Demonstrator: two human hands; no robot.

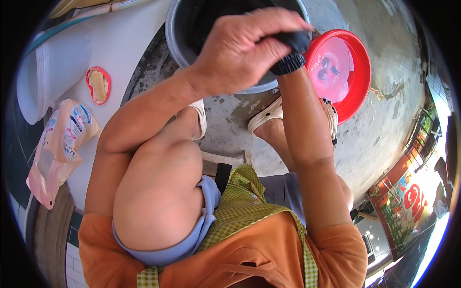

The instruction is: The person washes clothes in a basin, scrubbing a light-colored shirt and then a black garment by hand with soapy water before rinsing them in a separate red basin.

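My left hand [239,50], blurred by motion, pinches a piece of black fabric [293,41] between thumb and fingers. That fabric has a gathered elastic cuff [288,64], which sits around my right wrist. Past the cuff, the right hand is almost wholly hidden by the black fabric and the left hand, so its fingers cannot be made out. Both hands are above the near right rim of a large grey basin [173,46] with a dark inside. To the right stands a red basin [362,90] holding cloudy water [333,68] with dark patches.
On the white ledge at left are a scrub brush with a red rim [98,85], a translucent bucket [66,64] and a printed plastic bag [65,144]. A hose [86,14] runs along the upper left. My feet in cream clogs [268,115] flank the grey basin's near side.
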